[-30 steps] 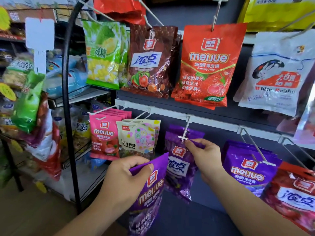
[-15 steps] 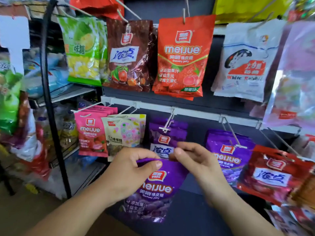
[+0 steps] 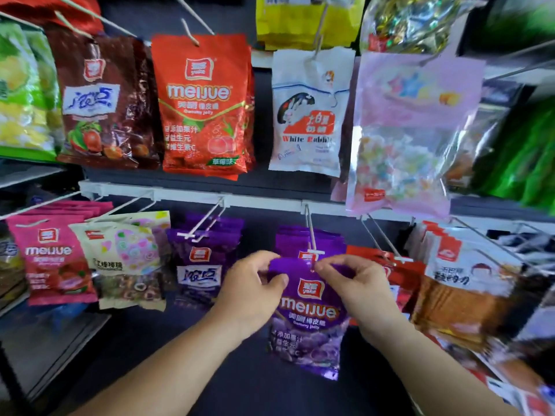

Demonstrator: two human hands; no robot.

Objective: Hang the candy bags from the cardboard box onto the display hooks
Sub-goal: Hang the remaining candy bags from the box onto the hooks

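Observation:
A purple Meijue candy bag [image 3: 309,313] hangs upright between both hands in front of the lower row. My left hand [image 3: 252,283] pinches its top left corner, and my right hand [image 3: 351,280] pinches its top right corner. The bag's top edge sits at the tip of a white display hook [image 3: 312,238], which carries matching purple Meijue bags [image 3: 300,238] behind. I cannot tell whether the hook passes through the held bag's hole. The cardboard box is out of view.
Lower row from the left: pink Meijue bags [image 3: 51,262], cream lollipop bags [image 3: 126,259], dark purple bags [image 3: 204,262], red bags [image 3: 399,274], brown snack bags [image 3: 462,292]. Upper row: brown [image 3: 102,100], red Meijue [image 3: 204,106], White Rabbit [image 3: 309,115], pink clear bags [image 3: 411,133].
Both hands carried the purple bag right, from the dark purple bags' hook to the purple Meijue hook. My right hand left that first hook and took the bag's top right corner.

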